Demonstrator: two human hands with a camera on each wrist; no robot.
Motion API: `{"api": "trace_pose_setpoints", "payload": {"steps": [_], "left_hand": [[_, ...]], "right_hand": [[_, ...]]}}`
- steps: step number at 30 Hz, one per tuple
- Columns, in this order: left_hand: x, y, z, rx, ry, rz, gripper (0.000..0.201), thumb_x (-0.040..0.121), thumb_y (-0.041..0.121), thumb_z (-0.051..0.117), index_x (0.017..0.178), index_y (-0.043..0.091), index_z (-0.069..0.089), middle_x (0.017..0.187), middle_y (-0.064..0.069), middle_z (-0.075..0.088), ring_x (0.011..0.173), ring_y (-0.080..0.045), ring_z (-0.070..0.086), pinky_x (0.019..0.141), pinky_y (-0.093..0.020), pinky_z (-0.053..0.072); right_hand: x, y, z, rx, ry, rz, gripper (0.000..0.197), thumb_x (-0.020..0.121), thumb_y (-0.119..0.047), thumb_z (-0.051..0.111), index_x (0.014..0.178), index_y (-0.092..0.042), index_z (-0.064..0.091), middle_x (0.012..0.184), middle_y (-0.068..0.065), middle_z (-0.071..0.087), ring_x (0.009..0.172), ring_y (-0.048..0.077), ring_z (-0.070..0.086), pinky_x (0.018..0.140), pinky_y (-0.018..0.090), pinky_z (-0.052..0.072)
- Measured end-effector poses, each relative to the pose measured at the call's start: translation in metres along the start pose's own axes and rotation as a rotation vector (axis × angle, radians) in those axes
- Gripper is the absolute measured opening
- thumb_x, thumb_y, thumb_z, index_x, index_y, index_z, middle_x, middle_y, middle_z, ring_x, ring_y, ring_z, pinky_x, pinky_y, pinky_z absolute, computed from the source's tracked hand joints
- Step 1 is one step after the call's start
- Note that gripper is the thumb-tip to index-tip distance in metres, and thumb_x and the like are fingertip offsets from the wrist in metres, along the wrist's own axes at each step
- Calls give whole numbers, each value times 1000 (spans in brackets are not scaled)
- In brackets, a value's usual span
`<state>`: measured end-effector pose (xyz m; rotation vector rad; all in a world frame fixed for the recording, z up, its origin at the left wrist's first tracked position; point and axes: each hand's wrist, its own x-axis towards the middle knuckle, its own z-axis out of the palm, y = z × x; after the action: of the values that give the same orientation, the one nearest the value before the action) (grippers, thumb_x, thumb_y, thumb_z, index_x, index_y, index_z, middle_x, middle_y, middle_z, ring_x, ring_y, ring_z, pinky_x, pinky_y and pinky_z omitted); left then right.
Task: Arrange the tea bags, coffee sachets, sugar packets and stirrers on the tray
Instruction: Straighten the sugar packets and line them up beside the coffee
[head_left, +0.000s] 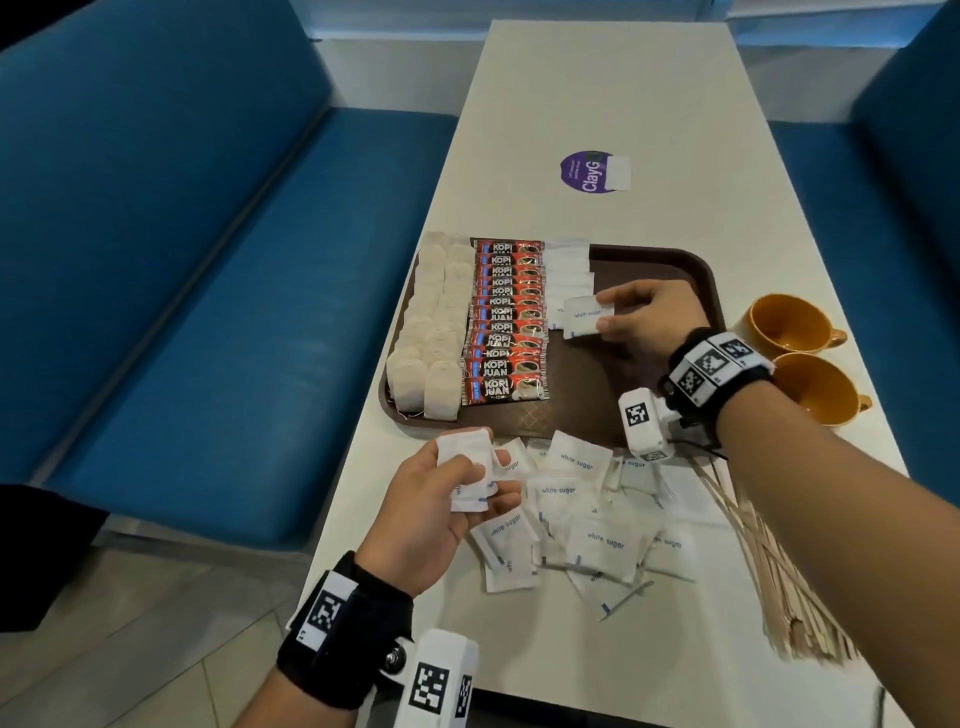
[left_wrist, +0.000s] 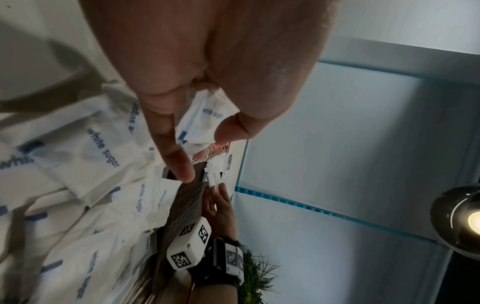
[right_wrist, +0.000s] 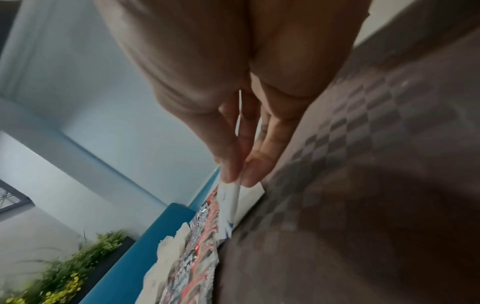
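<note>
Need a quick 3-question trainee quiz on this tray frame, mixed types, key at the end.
1. True or false: the wooden stirrers already lie on the tray.
2. What does the right hand pinch? A) coffee sachet B) sugar packet C) tea bag
3. Fill in: the coffee sachets lie between the sugar packets and the ____.

Key: 1 false, they lie on the table; 2 B; 3 tea bags.
</note>
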<state>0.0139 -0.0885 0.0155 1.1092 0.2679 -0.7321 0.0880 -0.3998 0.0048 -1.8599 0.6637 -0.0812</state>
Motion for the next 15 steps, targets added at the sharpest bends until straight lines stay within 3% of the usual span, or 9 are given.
{"api": "trace_pose_setpoints", "payload": {"steps": [2, 9, 13, 15], "left_hand": [[2, 1, -1, 2, 9, -5, 32, 99, -7, 44, 126, 0, 59, 108, -24, 72, 87, -40, 69, 80, -45, 61], [4, 1, -4, 9, 23, -29, 29, 100, -5, 46, 124, 1, 60, 104, -23, 73, 86, -39, 67, 80, -45, 63], [6, -1, -1, 8, 21, -41, 28, 100, -5, 47, 124, 0, 60, 102, -23, 73, 85, -39, 67, 79, -44, 62], [6, 0, 0, 8, 22, -38, 28, 99, -5, 48, 123, 0, 61, 102, -23, 73, 84, -38, 67, 78, -44, 62]], "right_hand": [[6, 3, 5, 39, -35, 3, 28, 73, 4, 87, 90, -18, 80, 101, 19, 77, 88, 30, 77, 87, 45, 63], [14, 6, 15, -109, -95, -19, 25, 75, -3, 89, 92, -18, 79, 89, 13, 75, 81, 32, 77, 81, 53, 63], [17, -4, 14, -326, -146, -41, 21, 77, -12, 90, 93, -20, 79, 81, 4, 73, 67, 17, 70, 77, 36, 64], [18, -8, 14, -417, -164, -58, 21, 76, -17, 90, 93, -23, 80, 78, -1, 72, 64, 11, 65, 70, 27, 57]]}}
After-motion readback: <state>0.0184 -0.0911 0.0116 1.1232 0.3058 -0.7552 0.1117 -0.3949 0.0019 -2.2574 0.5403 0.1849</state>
